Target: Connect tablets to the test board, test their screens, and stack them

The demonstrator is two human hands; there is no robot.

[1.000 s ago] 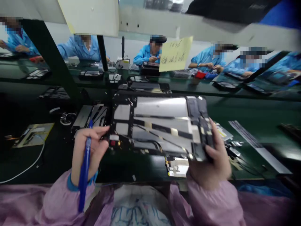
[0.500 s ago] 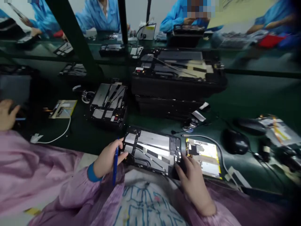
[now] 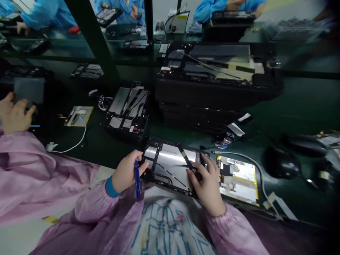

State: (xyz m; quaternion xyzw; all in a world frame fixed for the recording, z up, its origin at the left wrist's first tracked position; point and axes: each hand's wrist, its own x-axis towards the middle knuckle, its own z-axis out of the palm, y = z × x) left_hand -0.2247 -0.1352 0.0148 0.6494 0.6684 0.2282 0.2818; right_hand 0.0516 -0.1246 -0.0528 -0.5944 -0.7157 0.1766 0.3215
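Observation:
In front of me lies an opened tablet (image 3: 170, 159) with its silver inner parts and thin cables exposed. My left hand (image 3: 127, 170) grips its left edge between thumb and forefinger, and a blue pen (image 3: 137, 179) is held in the same hand, pointing down. Over the right part of the tablet, my right hand (image 3: 208, 180) has its fingers closed on a black ribbon cable (image 3: 183, 154), whose free end sticks up toward the upper left. The fingertips partly hide the cable's other end. Beside the right hand sits a lit display panel with yellow edges (image 3: 239, 177).
Stacked opened tablets (image 3: 217, 95) stand behind, with a smaller stack (image 3: 127, 109) to the left. A white cable (image 3: 259, 173) curves around the lit panel near a black mouse (image 3: 281, 163). A co-worker's hand (image 3: 17, 113) is at far left; people in blue sit across.
My right hand has moved from the tablet's right edge inward over its face. The black ribbon cable, flat before, is now raised. My left hand keeps its hold.

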